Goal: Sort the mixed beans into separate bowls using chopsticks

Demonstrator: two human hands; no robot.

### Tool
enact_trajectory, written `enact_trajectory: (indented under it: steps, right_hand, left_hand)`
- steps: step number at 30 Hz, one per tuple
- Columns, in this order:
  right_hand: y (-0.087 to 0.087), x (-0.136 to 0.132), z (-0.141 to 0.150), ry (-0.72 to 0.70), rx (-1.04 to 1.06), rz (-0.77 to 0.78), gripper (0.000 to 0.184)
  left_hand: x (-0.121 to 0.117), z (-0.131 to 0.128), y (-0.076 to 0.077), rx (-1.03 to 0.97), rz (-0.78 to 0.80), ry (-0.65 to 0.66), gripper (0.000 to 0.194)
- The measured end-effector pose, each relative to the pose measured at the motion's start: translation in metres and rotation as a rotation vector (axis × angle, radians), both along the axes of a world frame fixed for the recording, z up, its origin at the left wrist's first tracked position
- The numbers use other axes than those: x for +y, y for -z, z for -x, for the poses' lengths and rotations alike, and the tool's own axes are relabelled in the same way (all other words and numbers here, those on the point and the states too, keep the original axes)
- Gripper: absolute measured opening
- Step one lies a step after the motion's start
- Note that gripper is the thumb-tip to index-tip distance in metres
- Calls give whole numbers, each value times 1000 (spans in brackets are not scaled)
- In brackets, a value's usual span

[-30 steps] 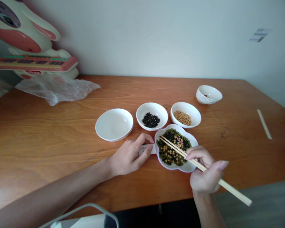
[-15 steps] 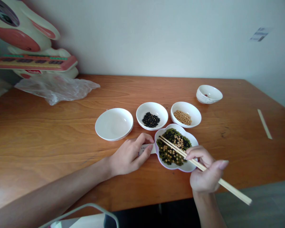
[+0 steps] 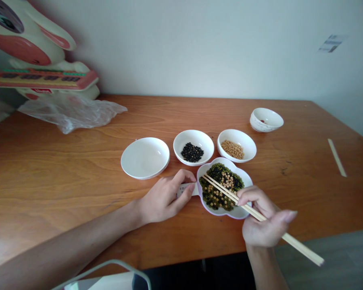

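Observation:
My left hand (image 3: pixel 169 196) pinches the short handle of a white flower-shaped dish (image 3: pixel 245 177) with a lilac rim. Mixed green, black and tan beans (image 3: pixel 219 197) cover much of its floor. My right hand (image 3: pixel 261 217) is closed around a pair of wooden chopsticks (image 3: pixel 222 188), whose tips rest among the beans on the dish's left side. Whether a bean sits between the tips is too small to tell. Just behind the dish are a white bowl with black beans (image 3: pixel 192 152) and another with tan beans (image 3: pixel 232 149). An empty white bowl (image 3: pixel 145 158) is behind my left hand.
A small white bowl (image 3: pixel 266 120) with a few dark red bits stands at the back right. A pale strip (image 3: pixel 337 157) lies near the right edge. At the back left are a clear plastic bag (image 3: pixel 75 114) and a toy with a keyboard (image 3: pixel 45 79). The wall runs behind.
The rear ends of the chopsticks have dipped slightly down and to the right, and my right thumb has shifted right. My left hand and the dish have stayed in place.

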State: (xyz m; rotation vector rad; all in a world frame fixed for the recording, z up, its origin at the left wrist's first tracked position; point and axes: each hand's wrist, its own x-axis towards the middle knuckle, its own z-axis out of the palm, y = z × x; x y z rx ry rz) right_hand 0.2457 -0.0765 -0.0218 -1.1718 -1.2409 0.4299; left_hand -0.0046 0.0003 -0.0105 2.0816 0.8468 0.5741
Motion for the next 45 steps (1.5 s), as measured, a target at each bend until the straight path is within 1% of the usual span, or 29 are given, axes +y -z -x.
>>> enact_trajectory:
  steps: [3, 10, 17, 28, 37, 45]
  right_hand:
    - [-1, 0, 0, -10, 7, -17, 86]
    - [2, -1, -1, -21, 1, 53, 86]
    - [5, -3, 0, -6, 16, 9, 84]
    - [2, 0, 0, 7, -11, -59, 82]
    - [2, -3, 0, -7, -7, 5, 83]
    - [3, -1, 1, 31, 20, -14, 82]
  left_hand:
    - [0, 0, 0, 5, 0, 1, 17]
    - [0, 0, 2, 0, -8, 1, 17]
    - [1, 0, 1, -3, -11, 0, 17]
    - [0, 0, 1, -2, 0, 4, 17]
    - [0, 0, 2, -12, -6, 5, 17]
    - [0, 0, 2, -6, -3, 3, 17]
